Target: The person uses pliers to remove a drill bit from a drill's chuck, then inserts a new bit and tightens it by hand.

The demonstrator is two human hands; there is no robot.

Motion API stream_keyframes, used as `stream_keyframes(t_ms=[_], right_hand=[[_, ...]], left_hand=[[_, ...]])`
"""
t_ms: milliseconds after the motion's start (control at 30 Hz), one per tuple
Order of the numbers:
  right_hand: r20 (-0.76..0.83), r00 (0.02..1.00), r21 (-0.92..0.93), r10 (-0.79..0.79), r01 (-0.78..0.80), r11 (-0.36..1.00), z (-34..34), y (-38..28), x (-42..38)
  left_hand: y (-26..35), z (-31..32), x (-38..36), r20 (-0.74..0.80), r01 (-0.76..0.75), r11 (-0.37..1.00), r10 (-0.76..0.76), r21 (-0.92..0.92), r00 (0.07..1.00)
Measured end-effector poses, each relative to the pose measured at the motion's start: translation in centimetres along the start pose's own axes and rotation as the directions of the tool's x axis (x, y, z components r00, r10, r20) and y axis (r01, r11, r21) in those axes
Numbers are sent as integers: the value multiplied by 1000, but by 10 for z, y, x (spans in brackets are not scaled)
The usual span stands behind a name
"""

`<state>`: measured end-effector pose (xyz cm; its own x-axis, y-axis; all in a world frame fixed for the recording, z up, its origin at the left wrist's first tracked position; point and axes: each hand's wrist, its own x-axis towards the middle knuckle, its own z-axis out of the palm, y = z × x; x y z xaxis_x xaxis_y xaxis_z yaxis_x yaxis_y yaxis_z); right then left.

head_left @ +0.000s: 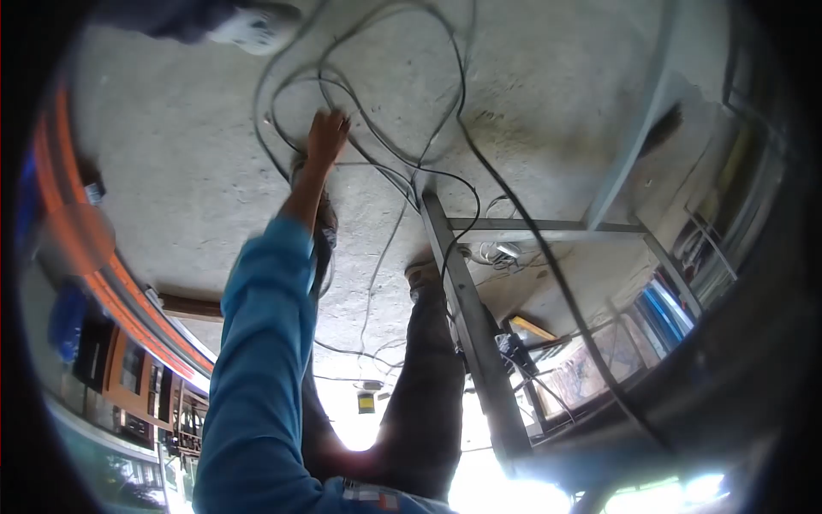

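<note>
Head view: hand at the floor cables

1 hand [327, 137], blue-sleeved, reaches down to tangled black cables [377, 154] on the concrete floor [171, 171]. Fingers curled onto a cable; whether they hold it, cannot tell. Which hand, cannot tell. Metal frame [467, 317] stands beside.

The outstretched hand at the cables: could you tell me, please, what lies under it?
Under the hand run dark cables looping over the concrete floor. Its fingers touch them, but whether they grip one is covered by the hand itself.
</note>
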<state>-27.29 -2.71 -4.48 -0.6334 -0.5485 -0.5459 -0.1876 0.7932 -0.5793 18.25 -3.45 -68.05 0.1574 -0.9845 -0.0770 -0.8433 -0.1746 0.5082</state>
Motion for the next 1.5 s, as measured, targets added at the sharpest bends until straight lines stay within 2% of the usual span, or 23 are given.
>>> stream_keyframes(t_ms=[33,67,100,133,167,200,267,333,467,567,633,667,733,767,800,867,933,1000,1067,1200,1267,1467,1500], right_hand=[[21,1000,39,-11,10,999,-8,0,-5],[41,999,83,-23,20,996,-13,0,-6],[68,997,128,-29,20,992,-20,0,-6],[88,995,166,-36,21,986,-24,0,-8],[80,996,193,-31,16,981,-30,3,-9],[358,920,389,-158,7,921,-33,2,4],[242,970,423,-29,-79,903,-29,-9,-2],[399,913,472,-85,-125,873,-39,-6,2],[468,867,517,-170,-112,849,-52,12,3],[314,877,278,-365,282,918,-47,14,-8],[247,907,20,-340,346,938,-53,8,-21],[247,904,51,-350,348,936,-55,9,-21],[214,932,142,-293,267,953,-58,3,-21],[259,926,215,-276,223,951,-66,2,-26],[263,917,236,-299,239,942,-71,-1,-27],[343,868,250,-360,285,925,-73,7,-26],[369,840,282,-398,307,909,-74,5,-29],[406,822,252,-399,319,914,-71,7,-30],[442,801,275,-404,307,911,-57,11,-20],[520,794,327,-316,156,932,-59,-3,-26],[517,799,286,-309,179,941,-60,-4,-24],[504,814,344,-288,116,932,-53,3,-21],[507,815,310,-280,131,942,-57,-1,-23]], left_hand=[[12,-41,-24,214,254,967,-244,-21,946],[35,-88,-39,216,394,913,-366,-103,905],[44,-119,-68,-67,-39,999,40,11,997],[102,-182,-72,147,500,654,-518,-568,843],[163,-255,-70,121,459,721,-470,-519,874],[223,-313,-67,77,358,677,-408,-644,910],[332,-406,-63,-19,84,785,-121,-614,992],[416,-446,-75,62,-71,738,151,-671,987],[570,-435,-87,175,-341,826,456,-449,873],[603,-384,-90,73,-527,806,562,-270,824],[622,-387,-89,-178,-692,722,680,-6,711],[632,-387,-90,-175,-703,711,695,20,697],[650,-394,-87,21,-280,878,312,-389,950],[661,-401,-84,250,-217,919,306,-329,918],[671,-405,-81,228,-231,920,310,-315,923],[684,-407,-81,644,64,946,166,-318,747],[685,-410,-75,677,107,962,96,-252,729],[672,-407,-70,752,518,612,206,-598,626],[660,-402,-63,759,410,714,263,-568,595],[642,-402,-58,772,536,604,225,-590,595],[629,-386,-59,719,602,446,151,-662,679],[633,-383,-57,691,498,559,201,-663,695],[633,-385,-55,737,564,536,179,-628,652]])
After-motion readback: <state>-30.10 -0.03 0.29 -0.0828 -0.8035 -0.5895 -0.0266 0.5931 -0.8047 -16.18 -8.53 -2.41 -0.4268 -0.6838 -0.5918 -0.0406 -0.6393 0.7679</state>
